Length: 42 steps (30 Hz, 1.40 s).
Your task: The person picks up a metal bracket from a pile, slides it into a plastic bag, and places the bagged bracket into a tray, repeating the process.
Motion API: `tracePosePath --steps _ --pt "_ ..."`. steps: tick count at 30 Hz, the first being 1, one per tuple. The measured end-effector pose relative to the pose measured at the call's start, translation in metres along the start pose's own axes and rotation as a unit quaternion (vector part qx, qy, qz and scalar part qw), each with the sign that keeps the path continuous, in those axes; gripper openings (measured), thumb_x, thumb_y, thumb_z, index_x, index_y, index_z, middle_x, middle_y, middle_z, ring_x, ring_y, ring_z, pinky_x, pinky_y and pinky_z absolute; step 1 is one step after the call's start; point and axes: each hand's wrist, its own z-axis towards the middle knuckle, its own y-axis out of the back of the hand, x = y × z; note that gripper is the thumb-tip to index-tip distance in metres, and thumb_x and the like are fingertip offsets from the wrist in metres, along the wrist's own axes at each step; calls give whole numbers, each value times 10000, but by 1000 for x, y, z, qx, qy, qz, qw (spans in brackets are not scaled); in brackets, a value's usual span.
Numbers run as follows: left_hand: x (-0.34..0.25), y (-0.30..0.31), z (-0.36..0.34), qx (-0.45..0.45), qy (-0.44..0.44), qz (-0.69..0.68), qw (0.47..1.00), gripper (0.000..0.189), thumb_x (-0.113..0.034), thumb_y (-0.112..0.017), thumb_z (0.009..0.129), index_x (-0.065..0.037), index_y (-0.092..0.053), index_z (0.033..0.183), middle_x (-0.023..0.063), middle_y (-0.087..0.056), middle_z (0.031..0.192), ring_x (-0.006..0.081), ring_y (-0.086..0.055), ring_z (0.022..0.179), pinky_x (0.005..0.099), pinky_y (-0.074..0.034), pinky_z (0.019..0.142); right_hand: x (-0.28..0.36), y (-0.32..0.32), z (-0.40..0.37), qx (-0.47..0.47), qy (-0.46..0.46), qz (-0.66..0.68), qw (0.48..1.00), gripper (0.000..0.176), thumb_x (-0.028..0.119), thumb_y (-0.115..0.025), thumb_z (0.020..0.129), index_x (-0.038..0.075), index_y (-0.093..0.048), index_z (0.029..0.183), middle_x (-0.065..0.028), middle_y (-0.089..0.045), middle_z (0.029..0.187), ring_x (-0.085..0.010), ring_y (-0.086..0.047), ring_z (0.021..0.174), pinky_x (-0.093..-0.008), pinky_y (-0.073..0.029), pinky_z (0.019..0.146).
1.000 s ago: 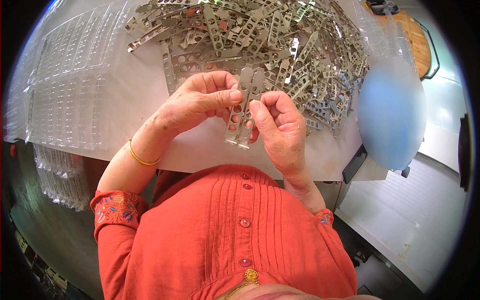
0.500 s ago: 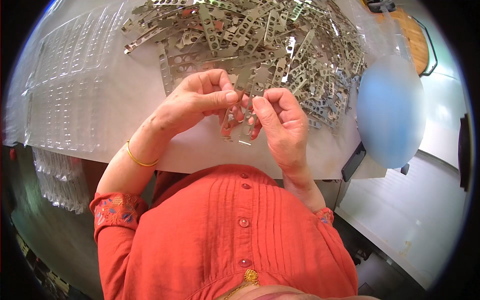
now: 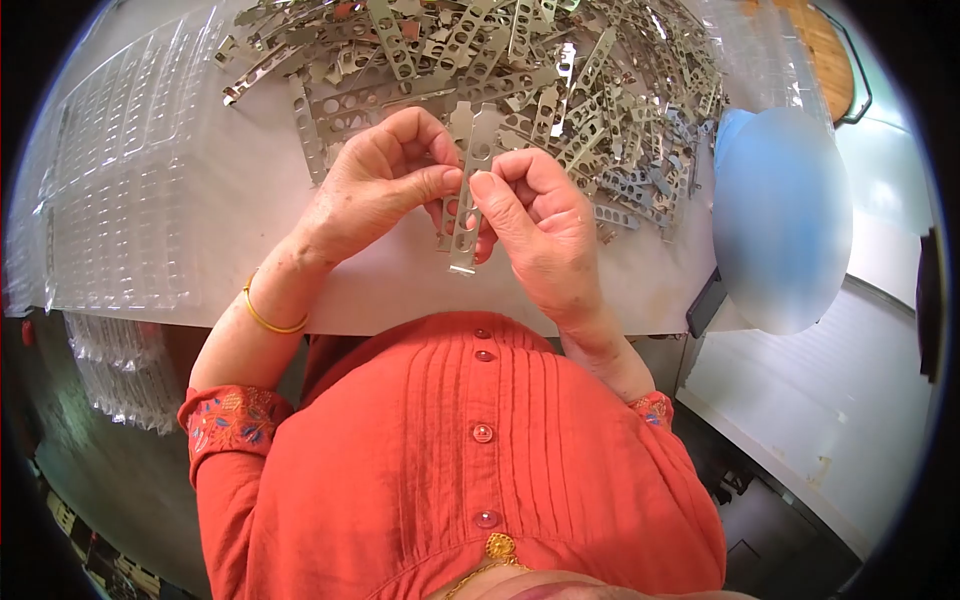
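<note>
Between my two hands are two flat metal strips with round holes, upright and overlapping. My right hand (image 3: 545,225) pinches the front perforated metal strip (image 3: 467,225) between thumb and fingers. My left hand (image 3: 390,180) is closed with its thumb and fingertips on the rear perforated metal strip (image 3: 460,122), which is mostly covered by the front one. Just beyond my hands, a big heap of similar loose metal strips (image 3: 640,110) covers the far part of the white table (image 3: 250,240).
Clear plastic trays (image 3: 130,190) with rows of slots lie at the left. A blurred blue oval (image 3: 785,225) fills the right side, beside a dark phone-like object (image 3: 706,303) at the table edge. More clear trays (image 3: 125,375) are stacked below the table. A round wooden stool top (image 3: 825,60) stands far right.
The two strips were apart side by side; now they overlap, the right one in front of the left. My right hand has moved left, and both hands sit slightly higher in view.
</note>
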Motion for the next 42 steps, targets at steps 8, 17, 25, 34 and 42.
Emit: tracePosePath --steps 8,17,25,34,42 --pt "-3 -1 -2 11 3 -34 999 146 -33 -678 942 -58 -553 1013 -13 -604 926 73 -628 828 240 -557 703 0 0 3 -17 -30 -30 999 143 163 -624 1004 33 -566 985 -3 -632 732 -50 -583 593 -208 -493 533" --pt "2 2 0 2 -20 -34 999 233 -71 -721 922 -46 -527 1049 13 -617 916 103 -651 832 268 -578 683 2 4 1 4 -39 -63 997 170 177 -627 1005 30 -553 962 -22 -651 745 -67 -618 615 -223 -508 540" --pt "0 7 0 34 6 -73 997 297 -112 -767 888 -56 -534 1064 18 -633 853 123 -655 784 272 -562 652 9 1 -2 9 -77 -25 997 180 182 -652 993 34 -550 1000 -37 -660 815 -65 -616 629 -216 -499 537" --pt "0 5 -2 78 28 -62 995 245 -140 -773 884 -60 -569 993 14 -642 813 115 -653 745 260 -561 656 3 4 -1 35 -44 -18 998 168 150 -678 972 45 -558 1024 -12 -633 833 -40 -565 633 -204 -470 506" --pt "8 5 -4 117 6 -67 991 207 -182 -673 977 -73 -546 1099 -4 -600 1088 70 -546 993 259 -469 856 4 -9 -5 -1 -18 -84 996 149 98 -679 950 21 -571 1016 -25 -652 826 -56 -589 673 -226 -490 550"
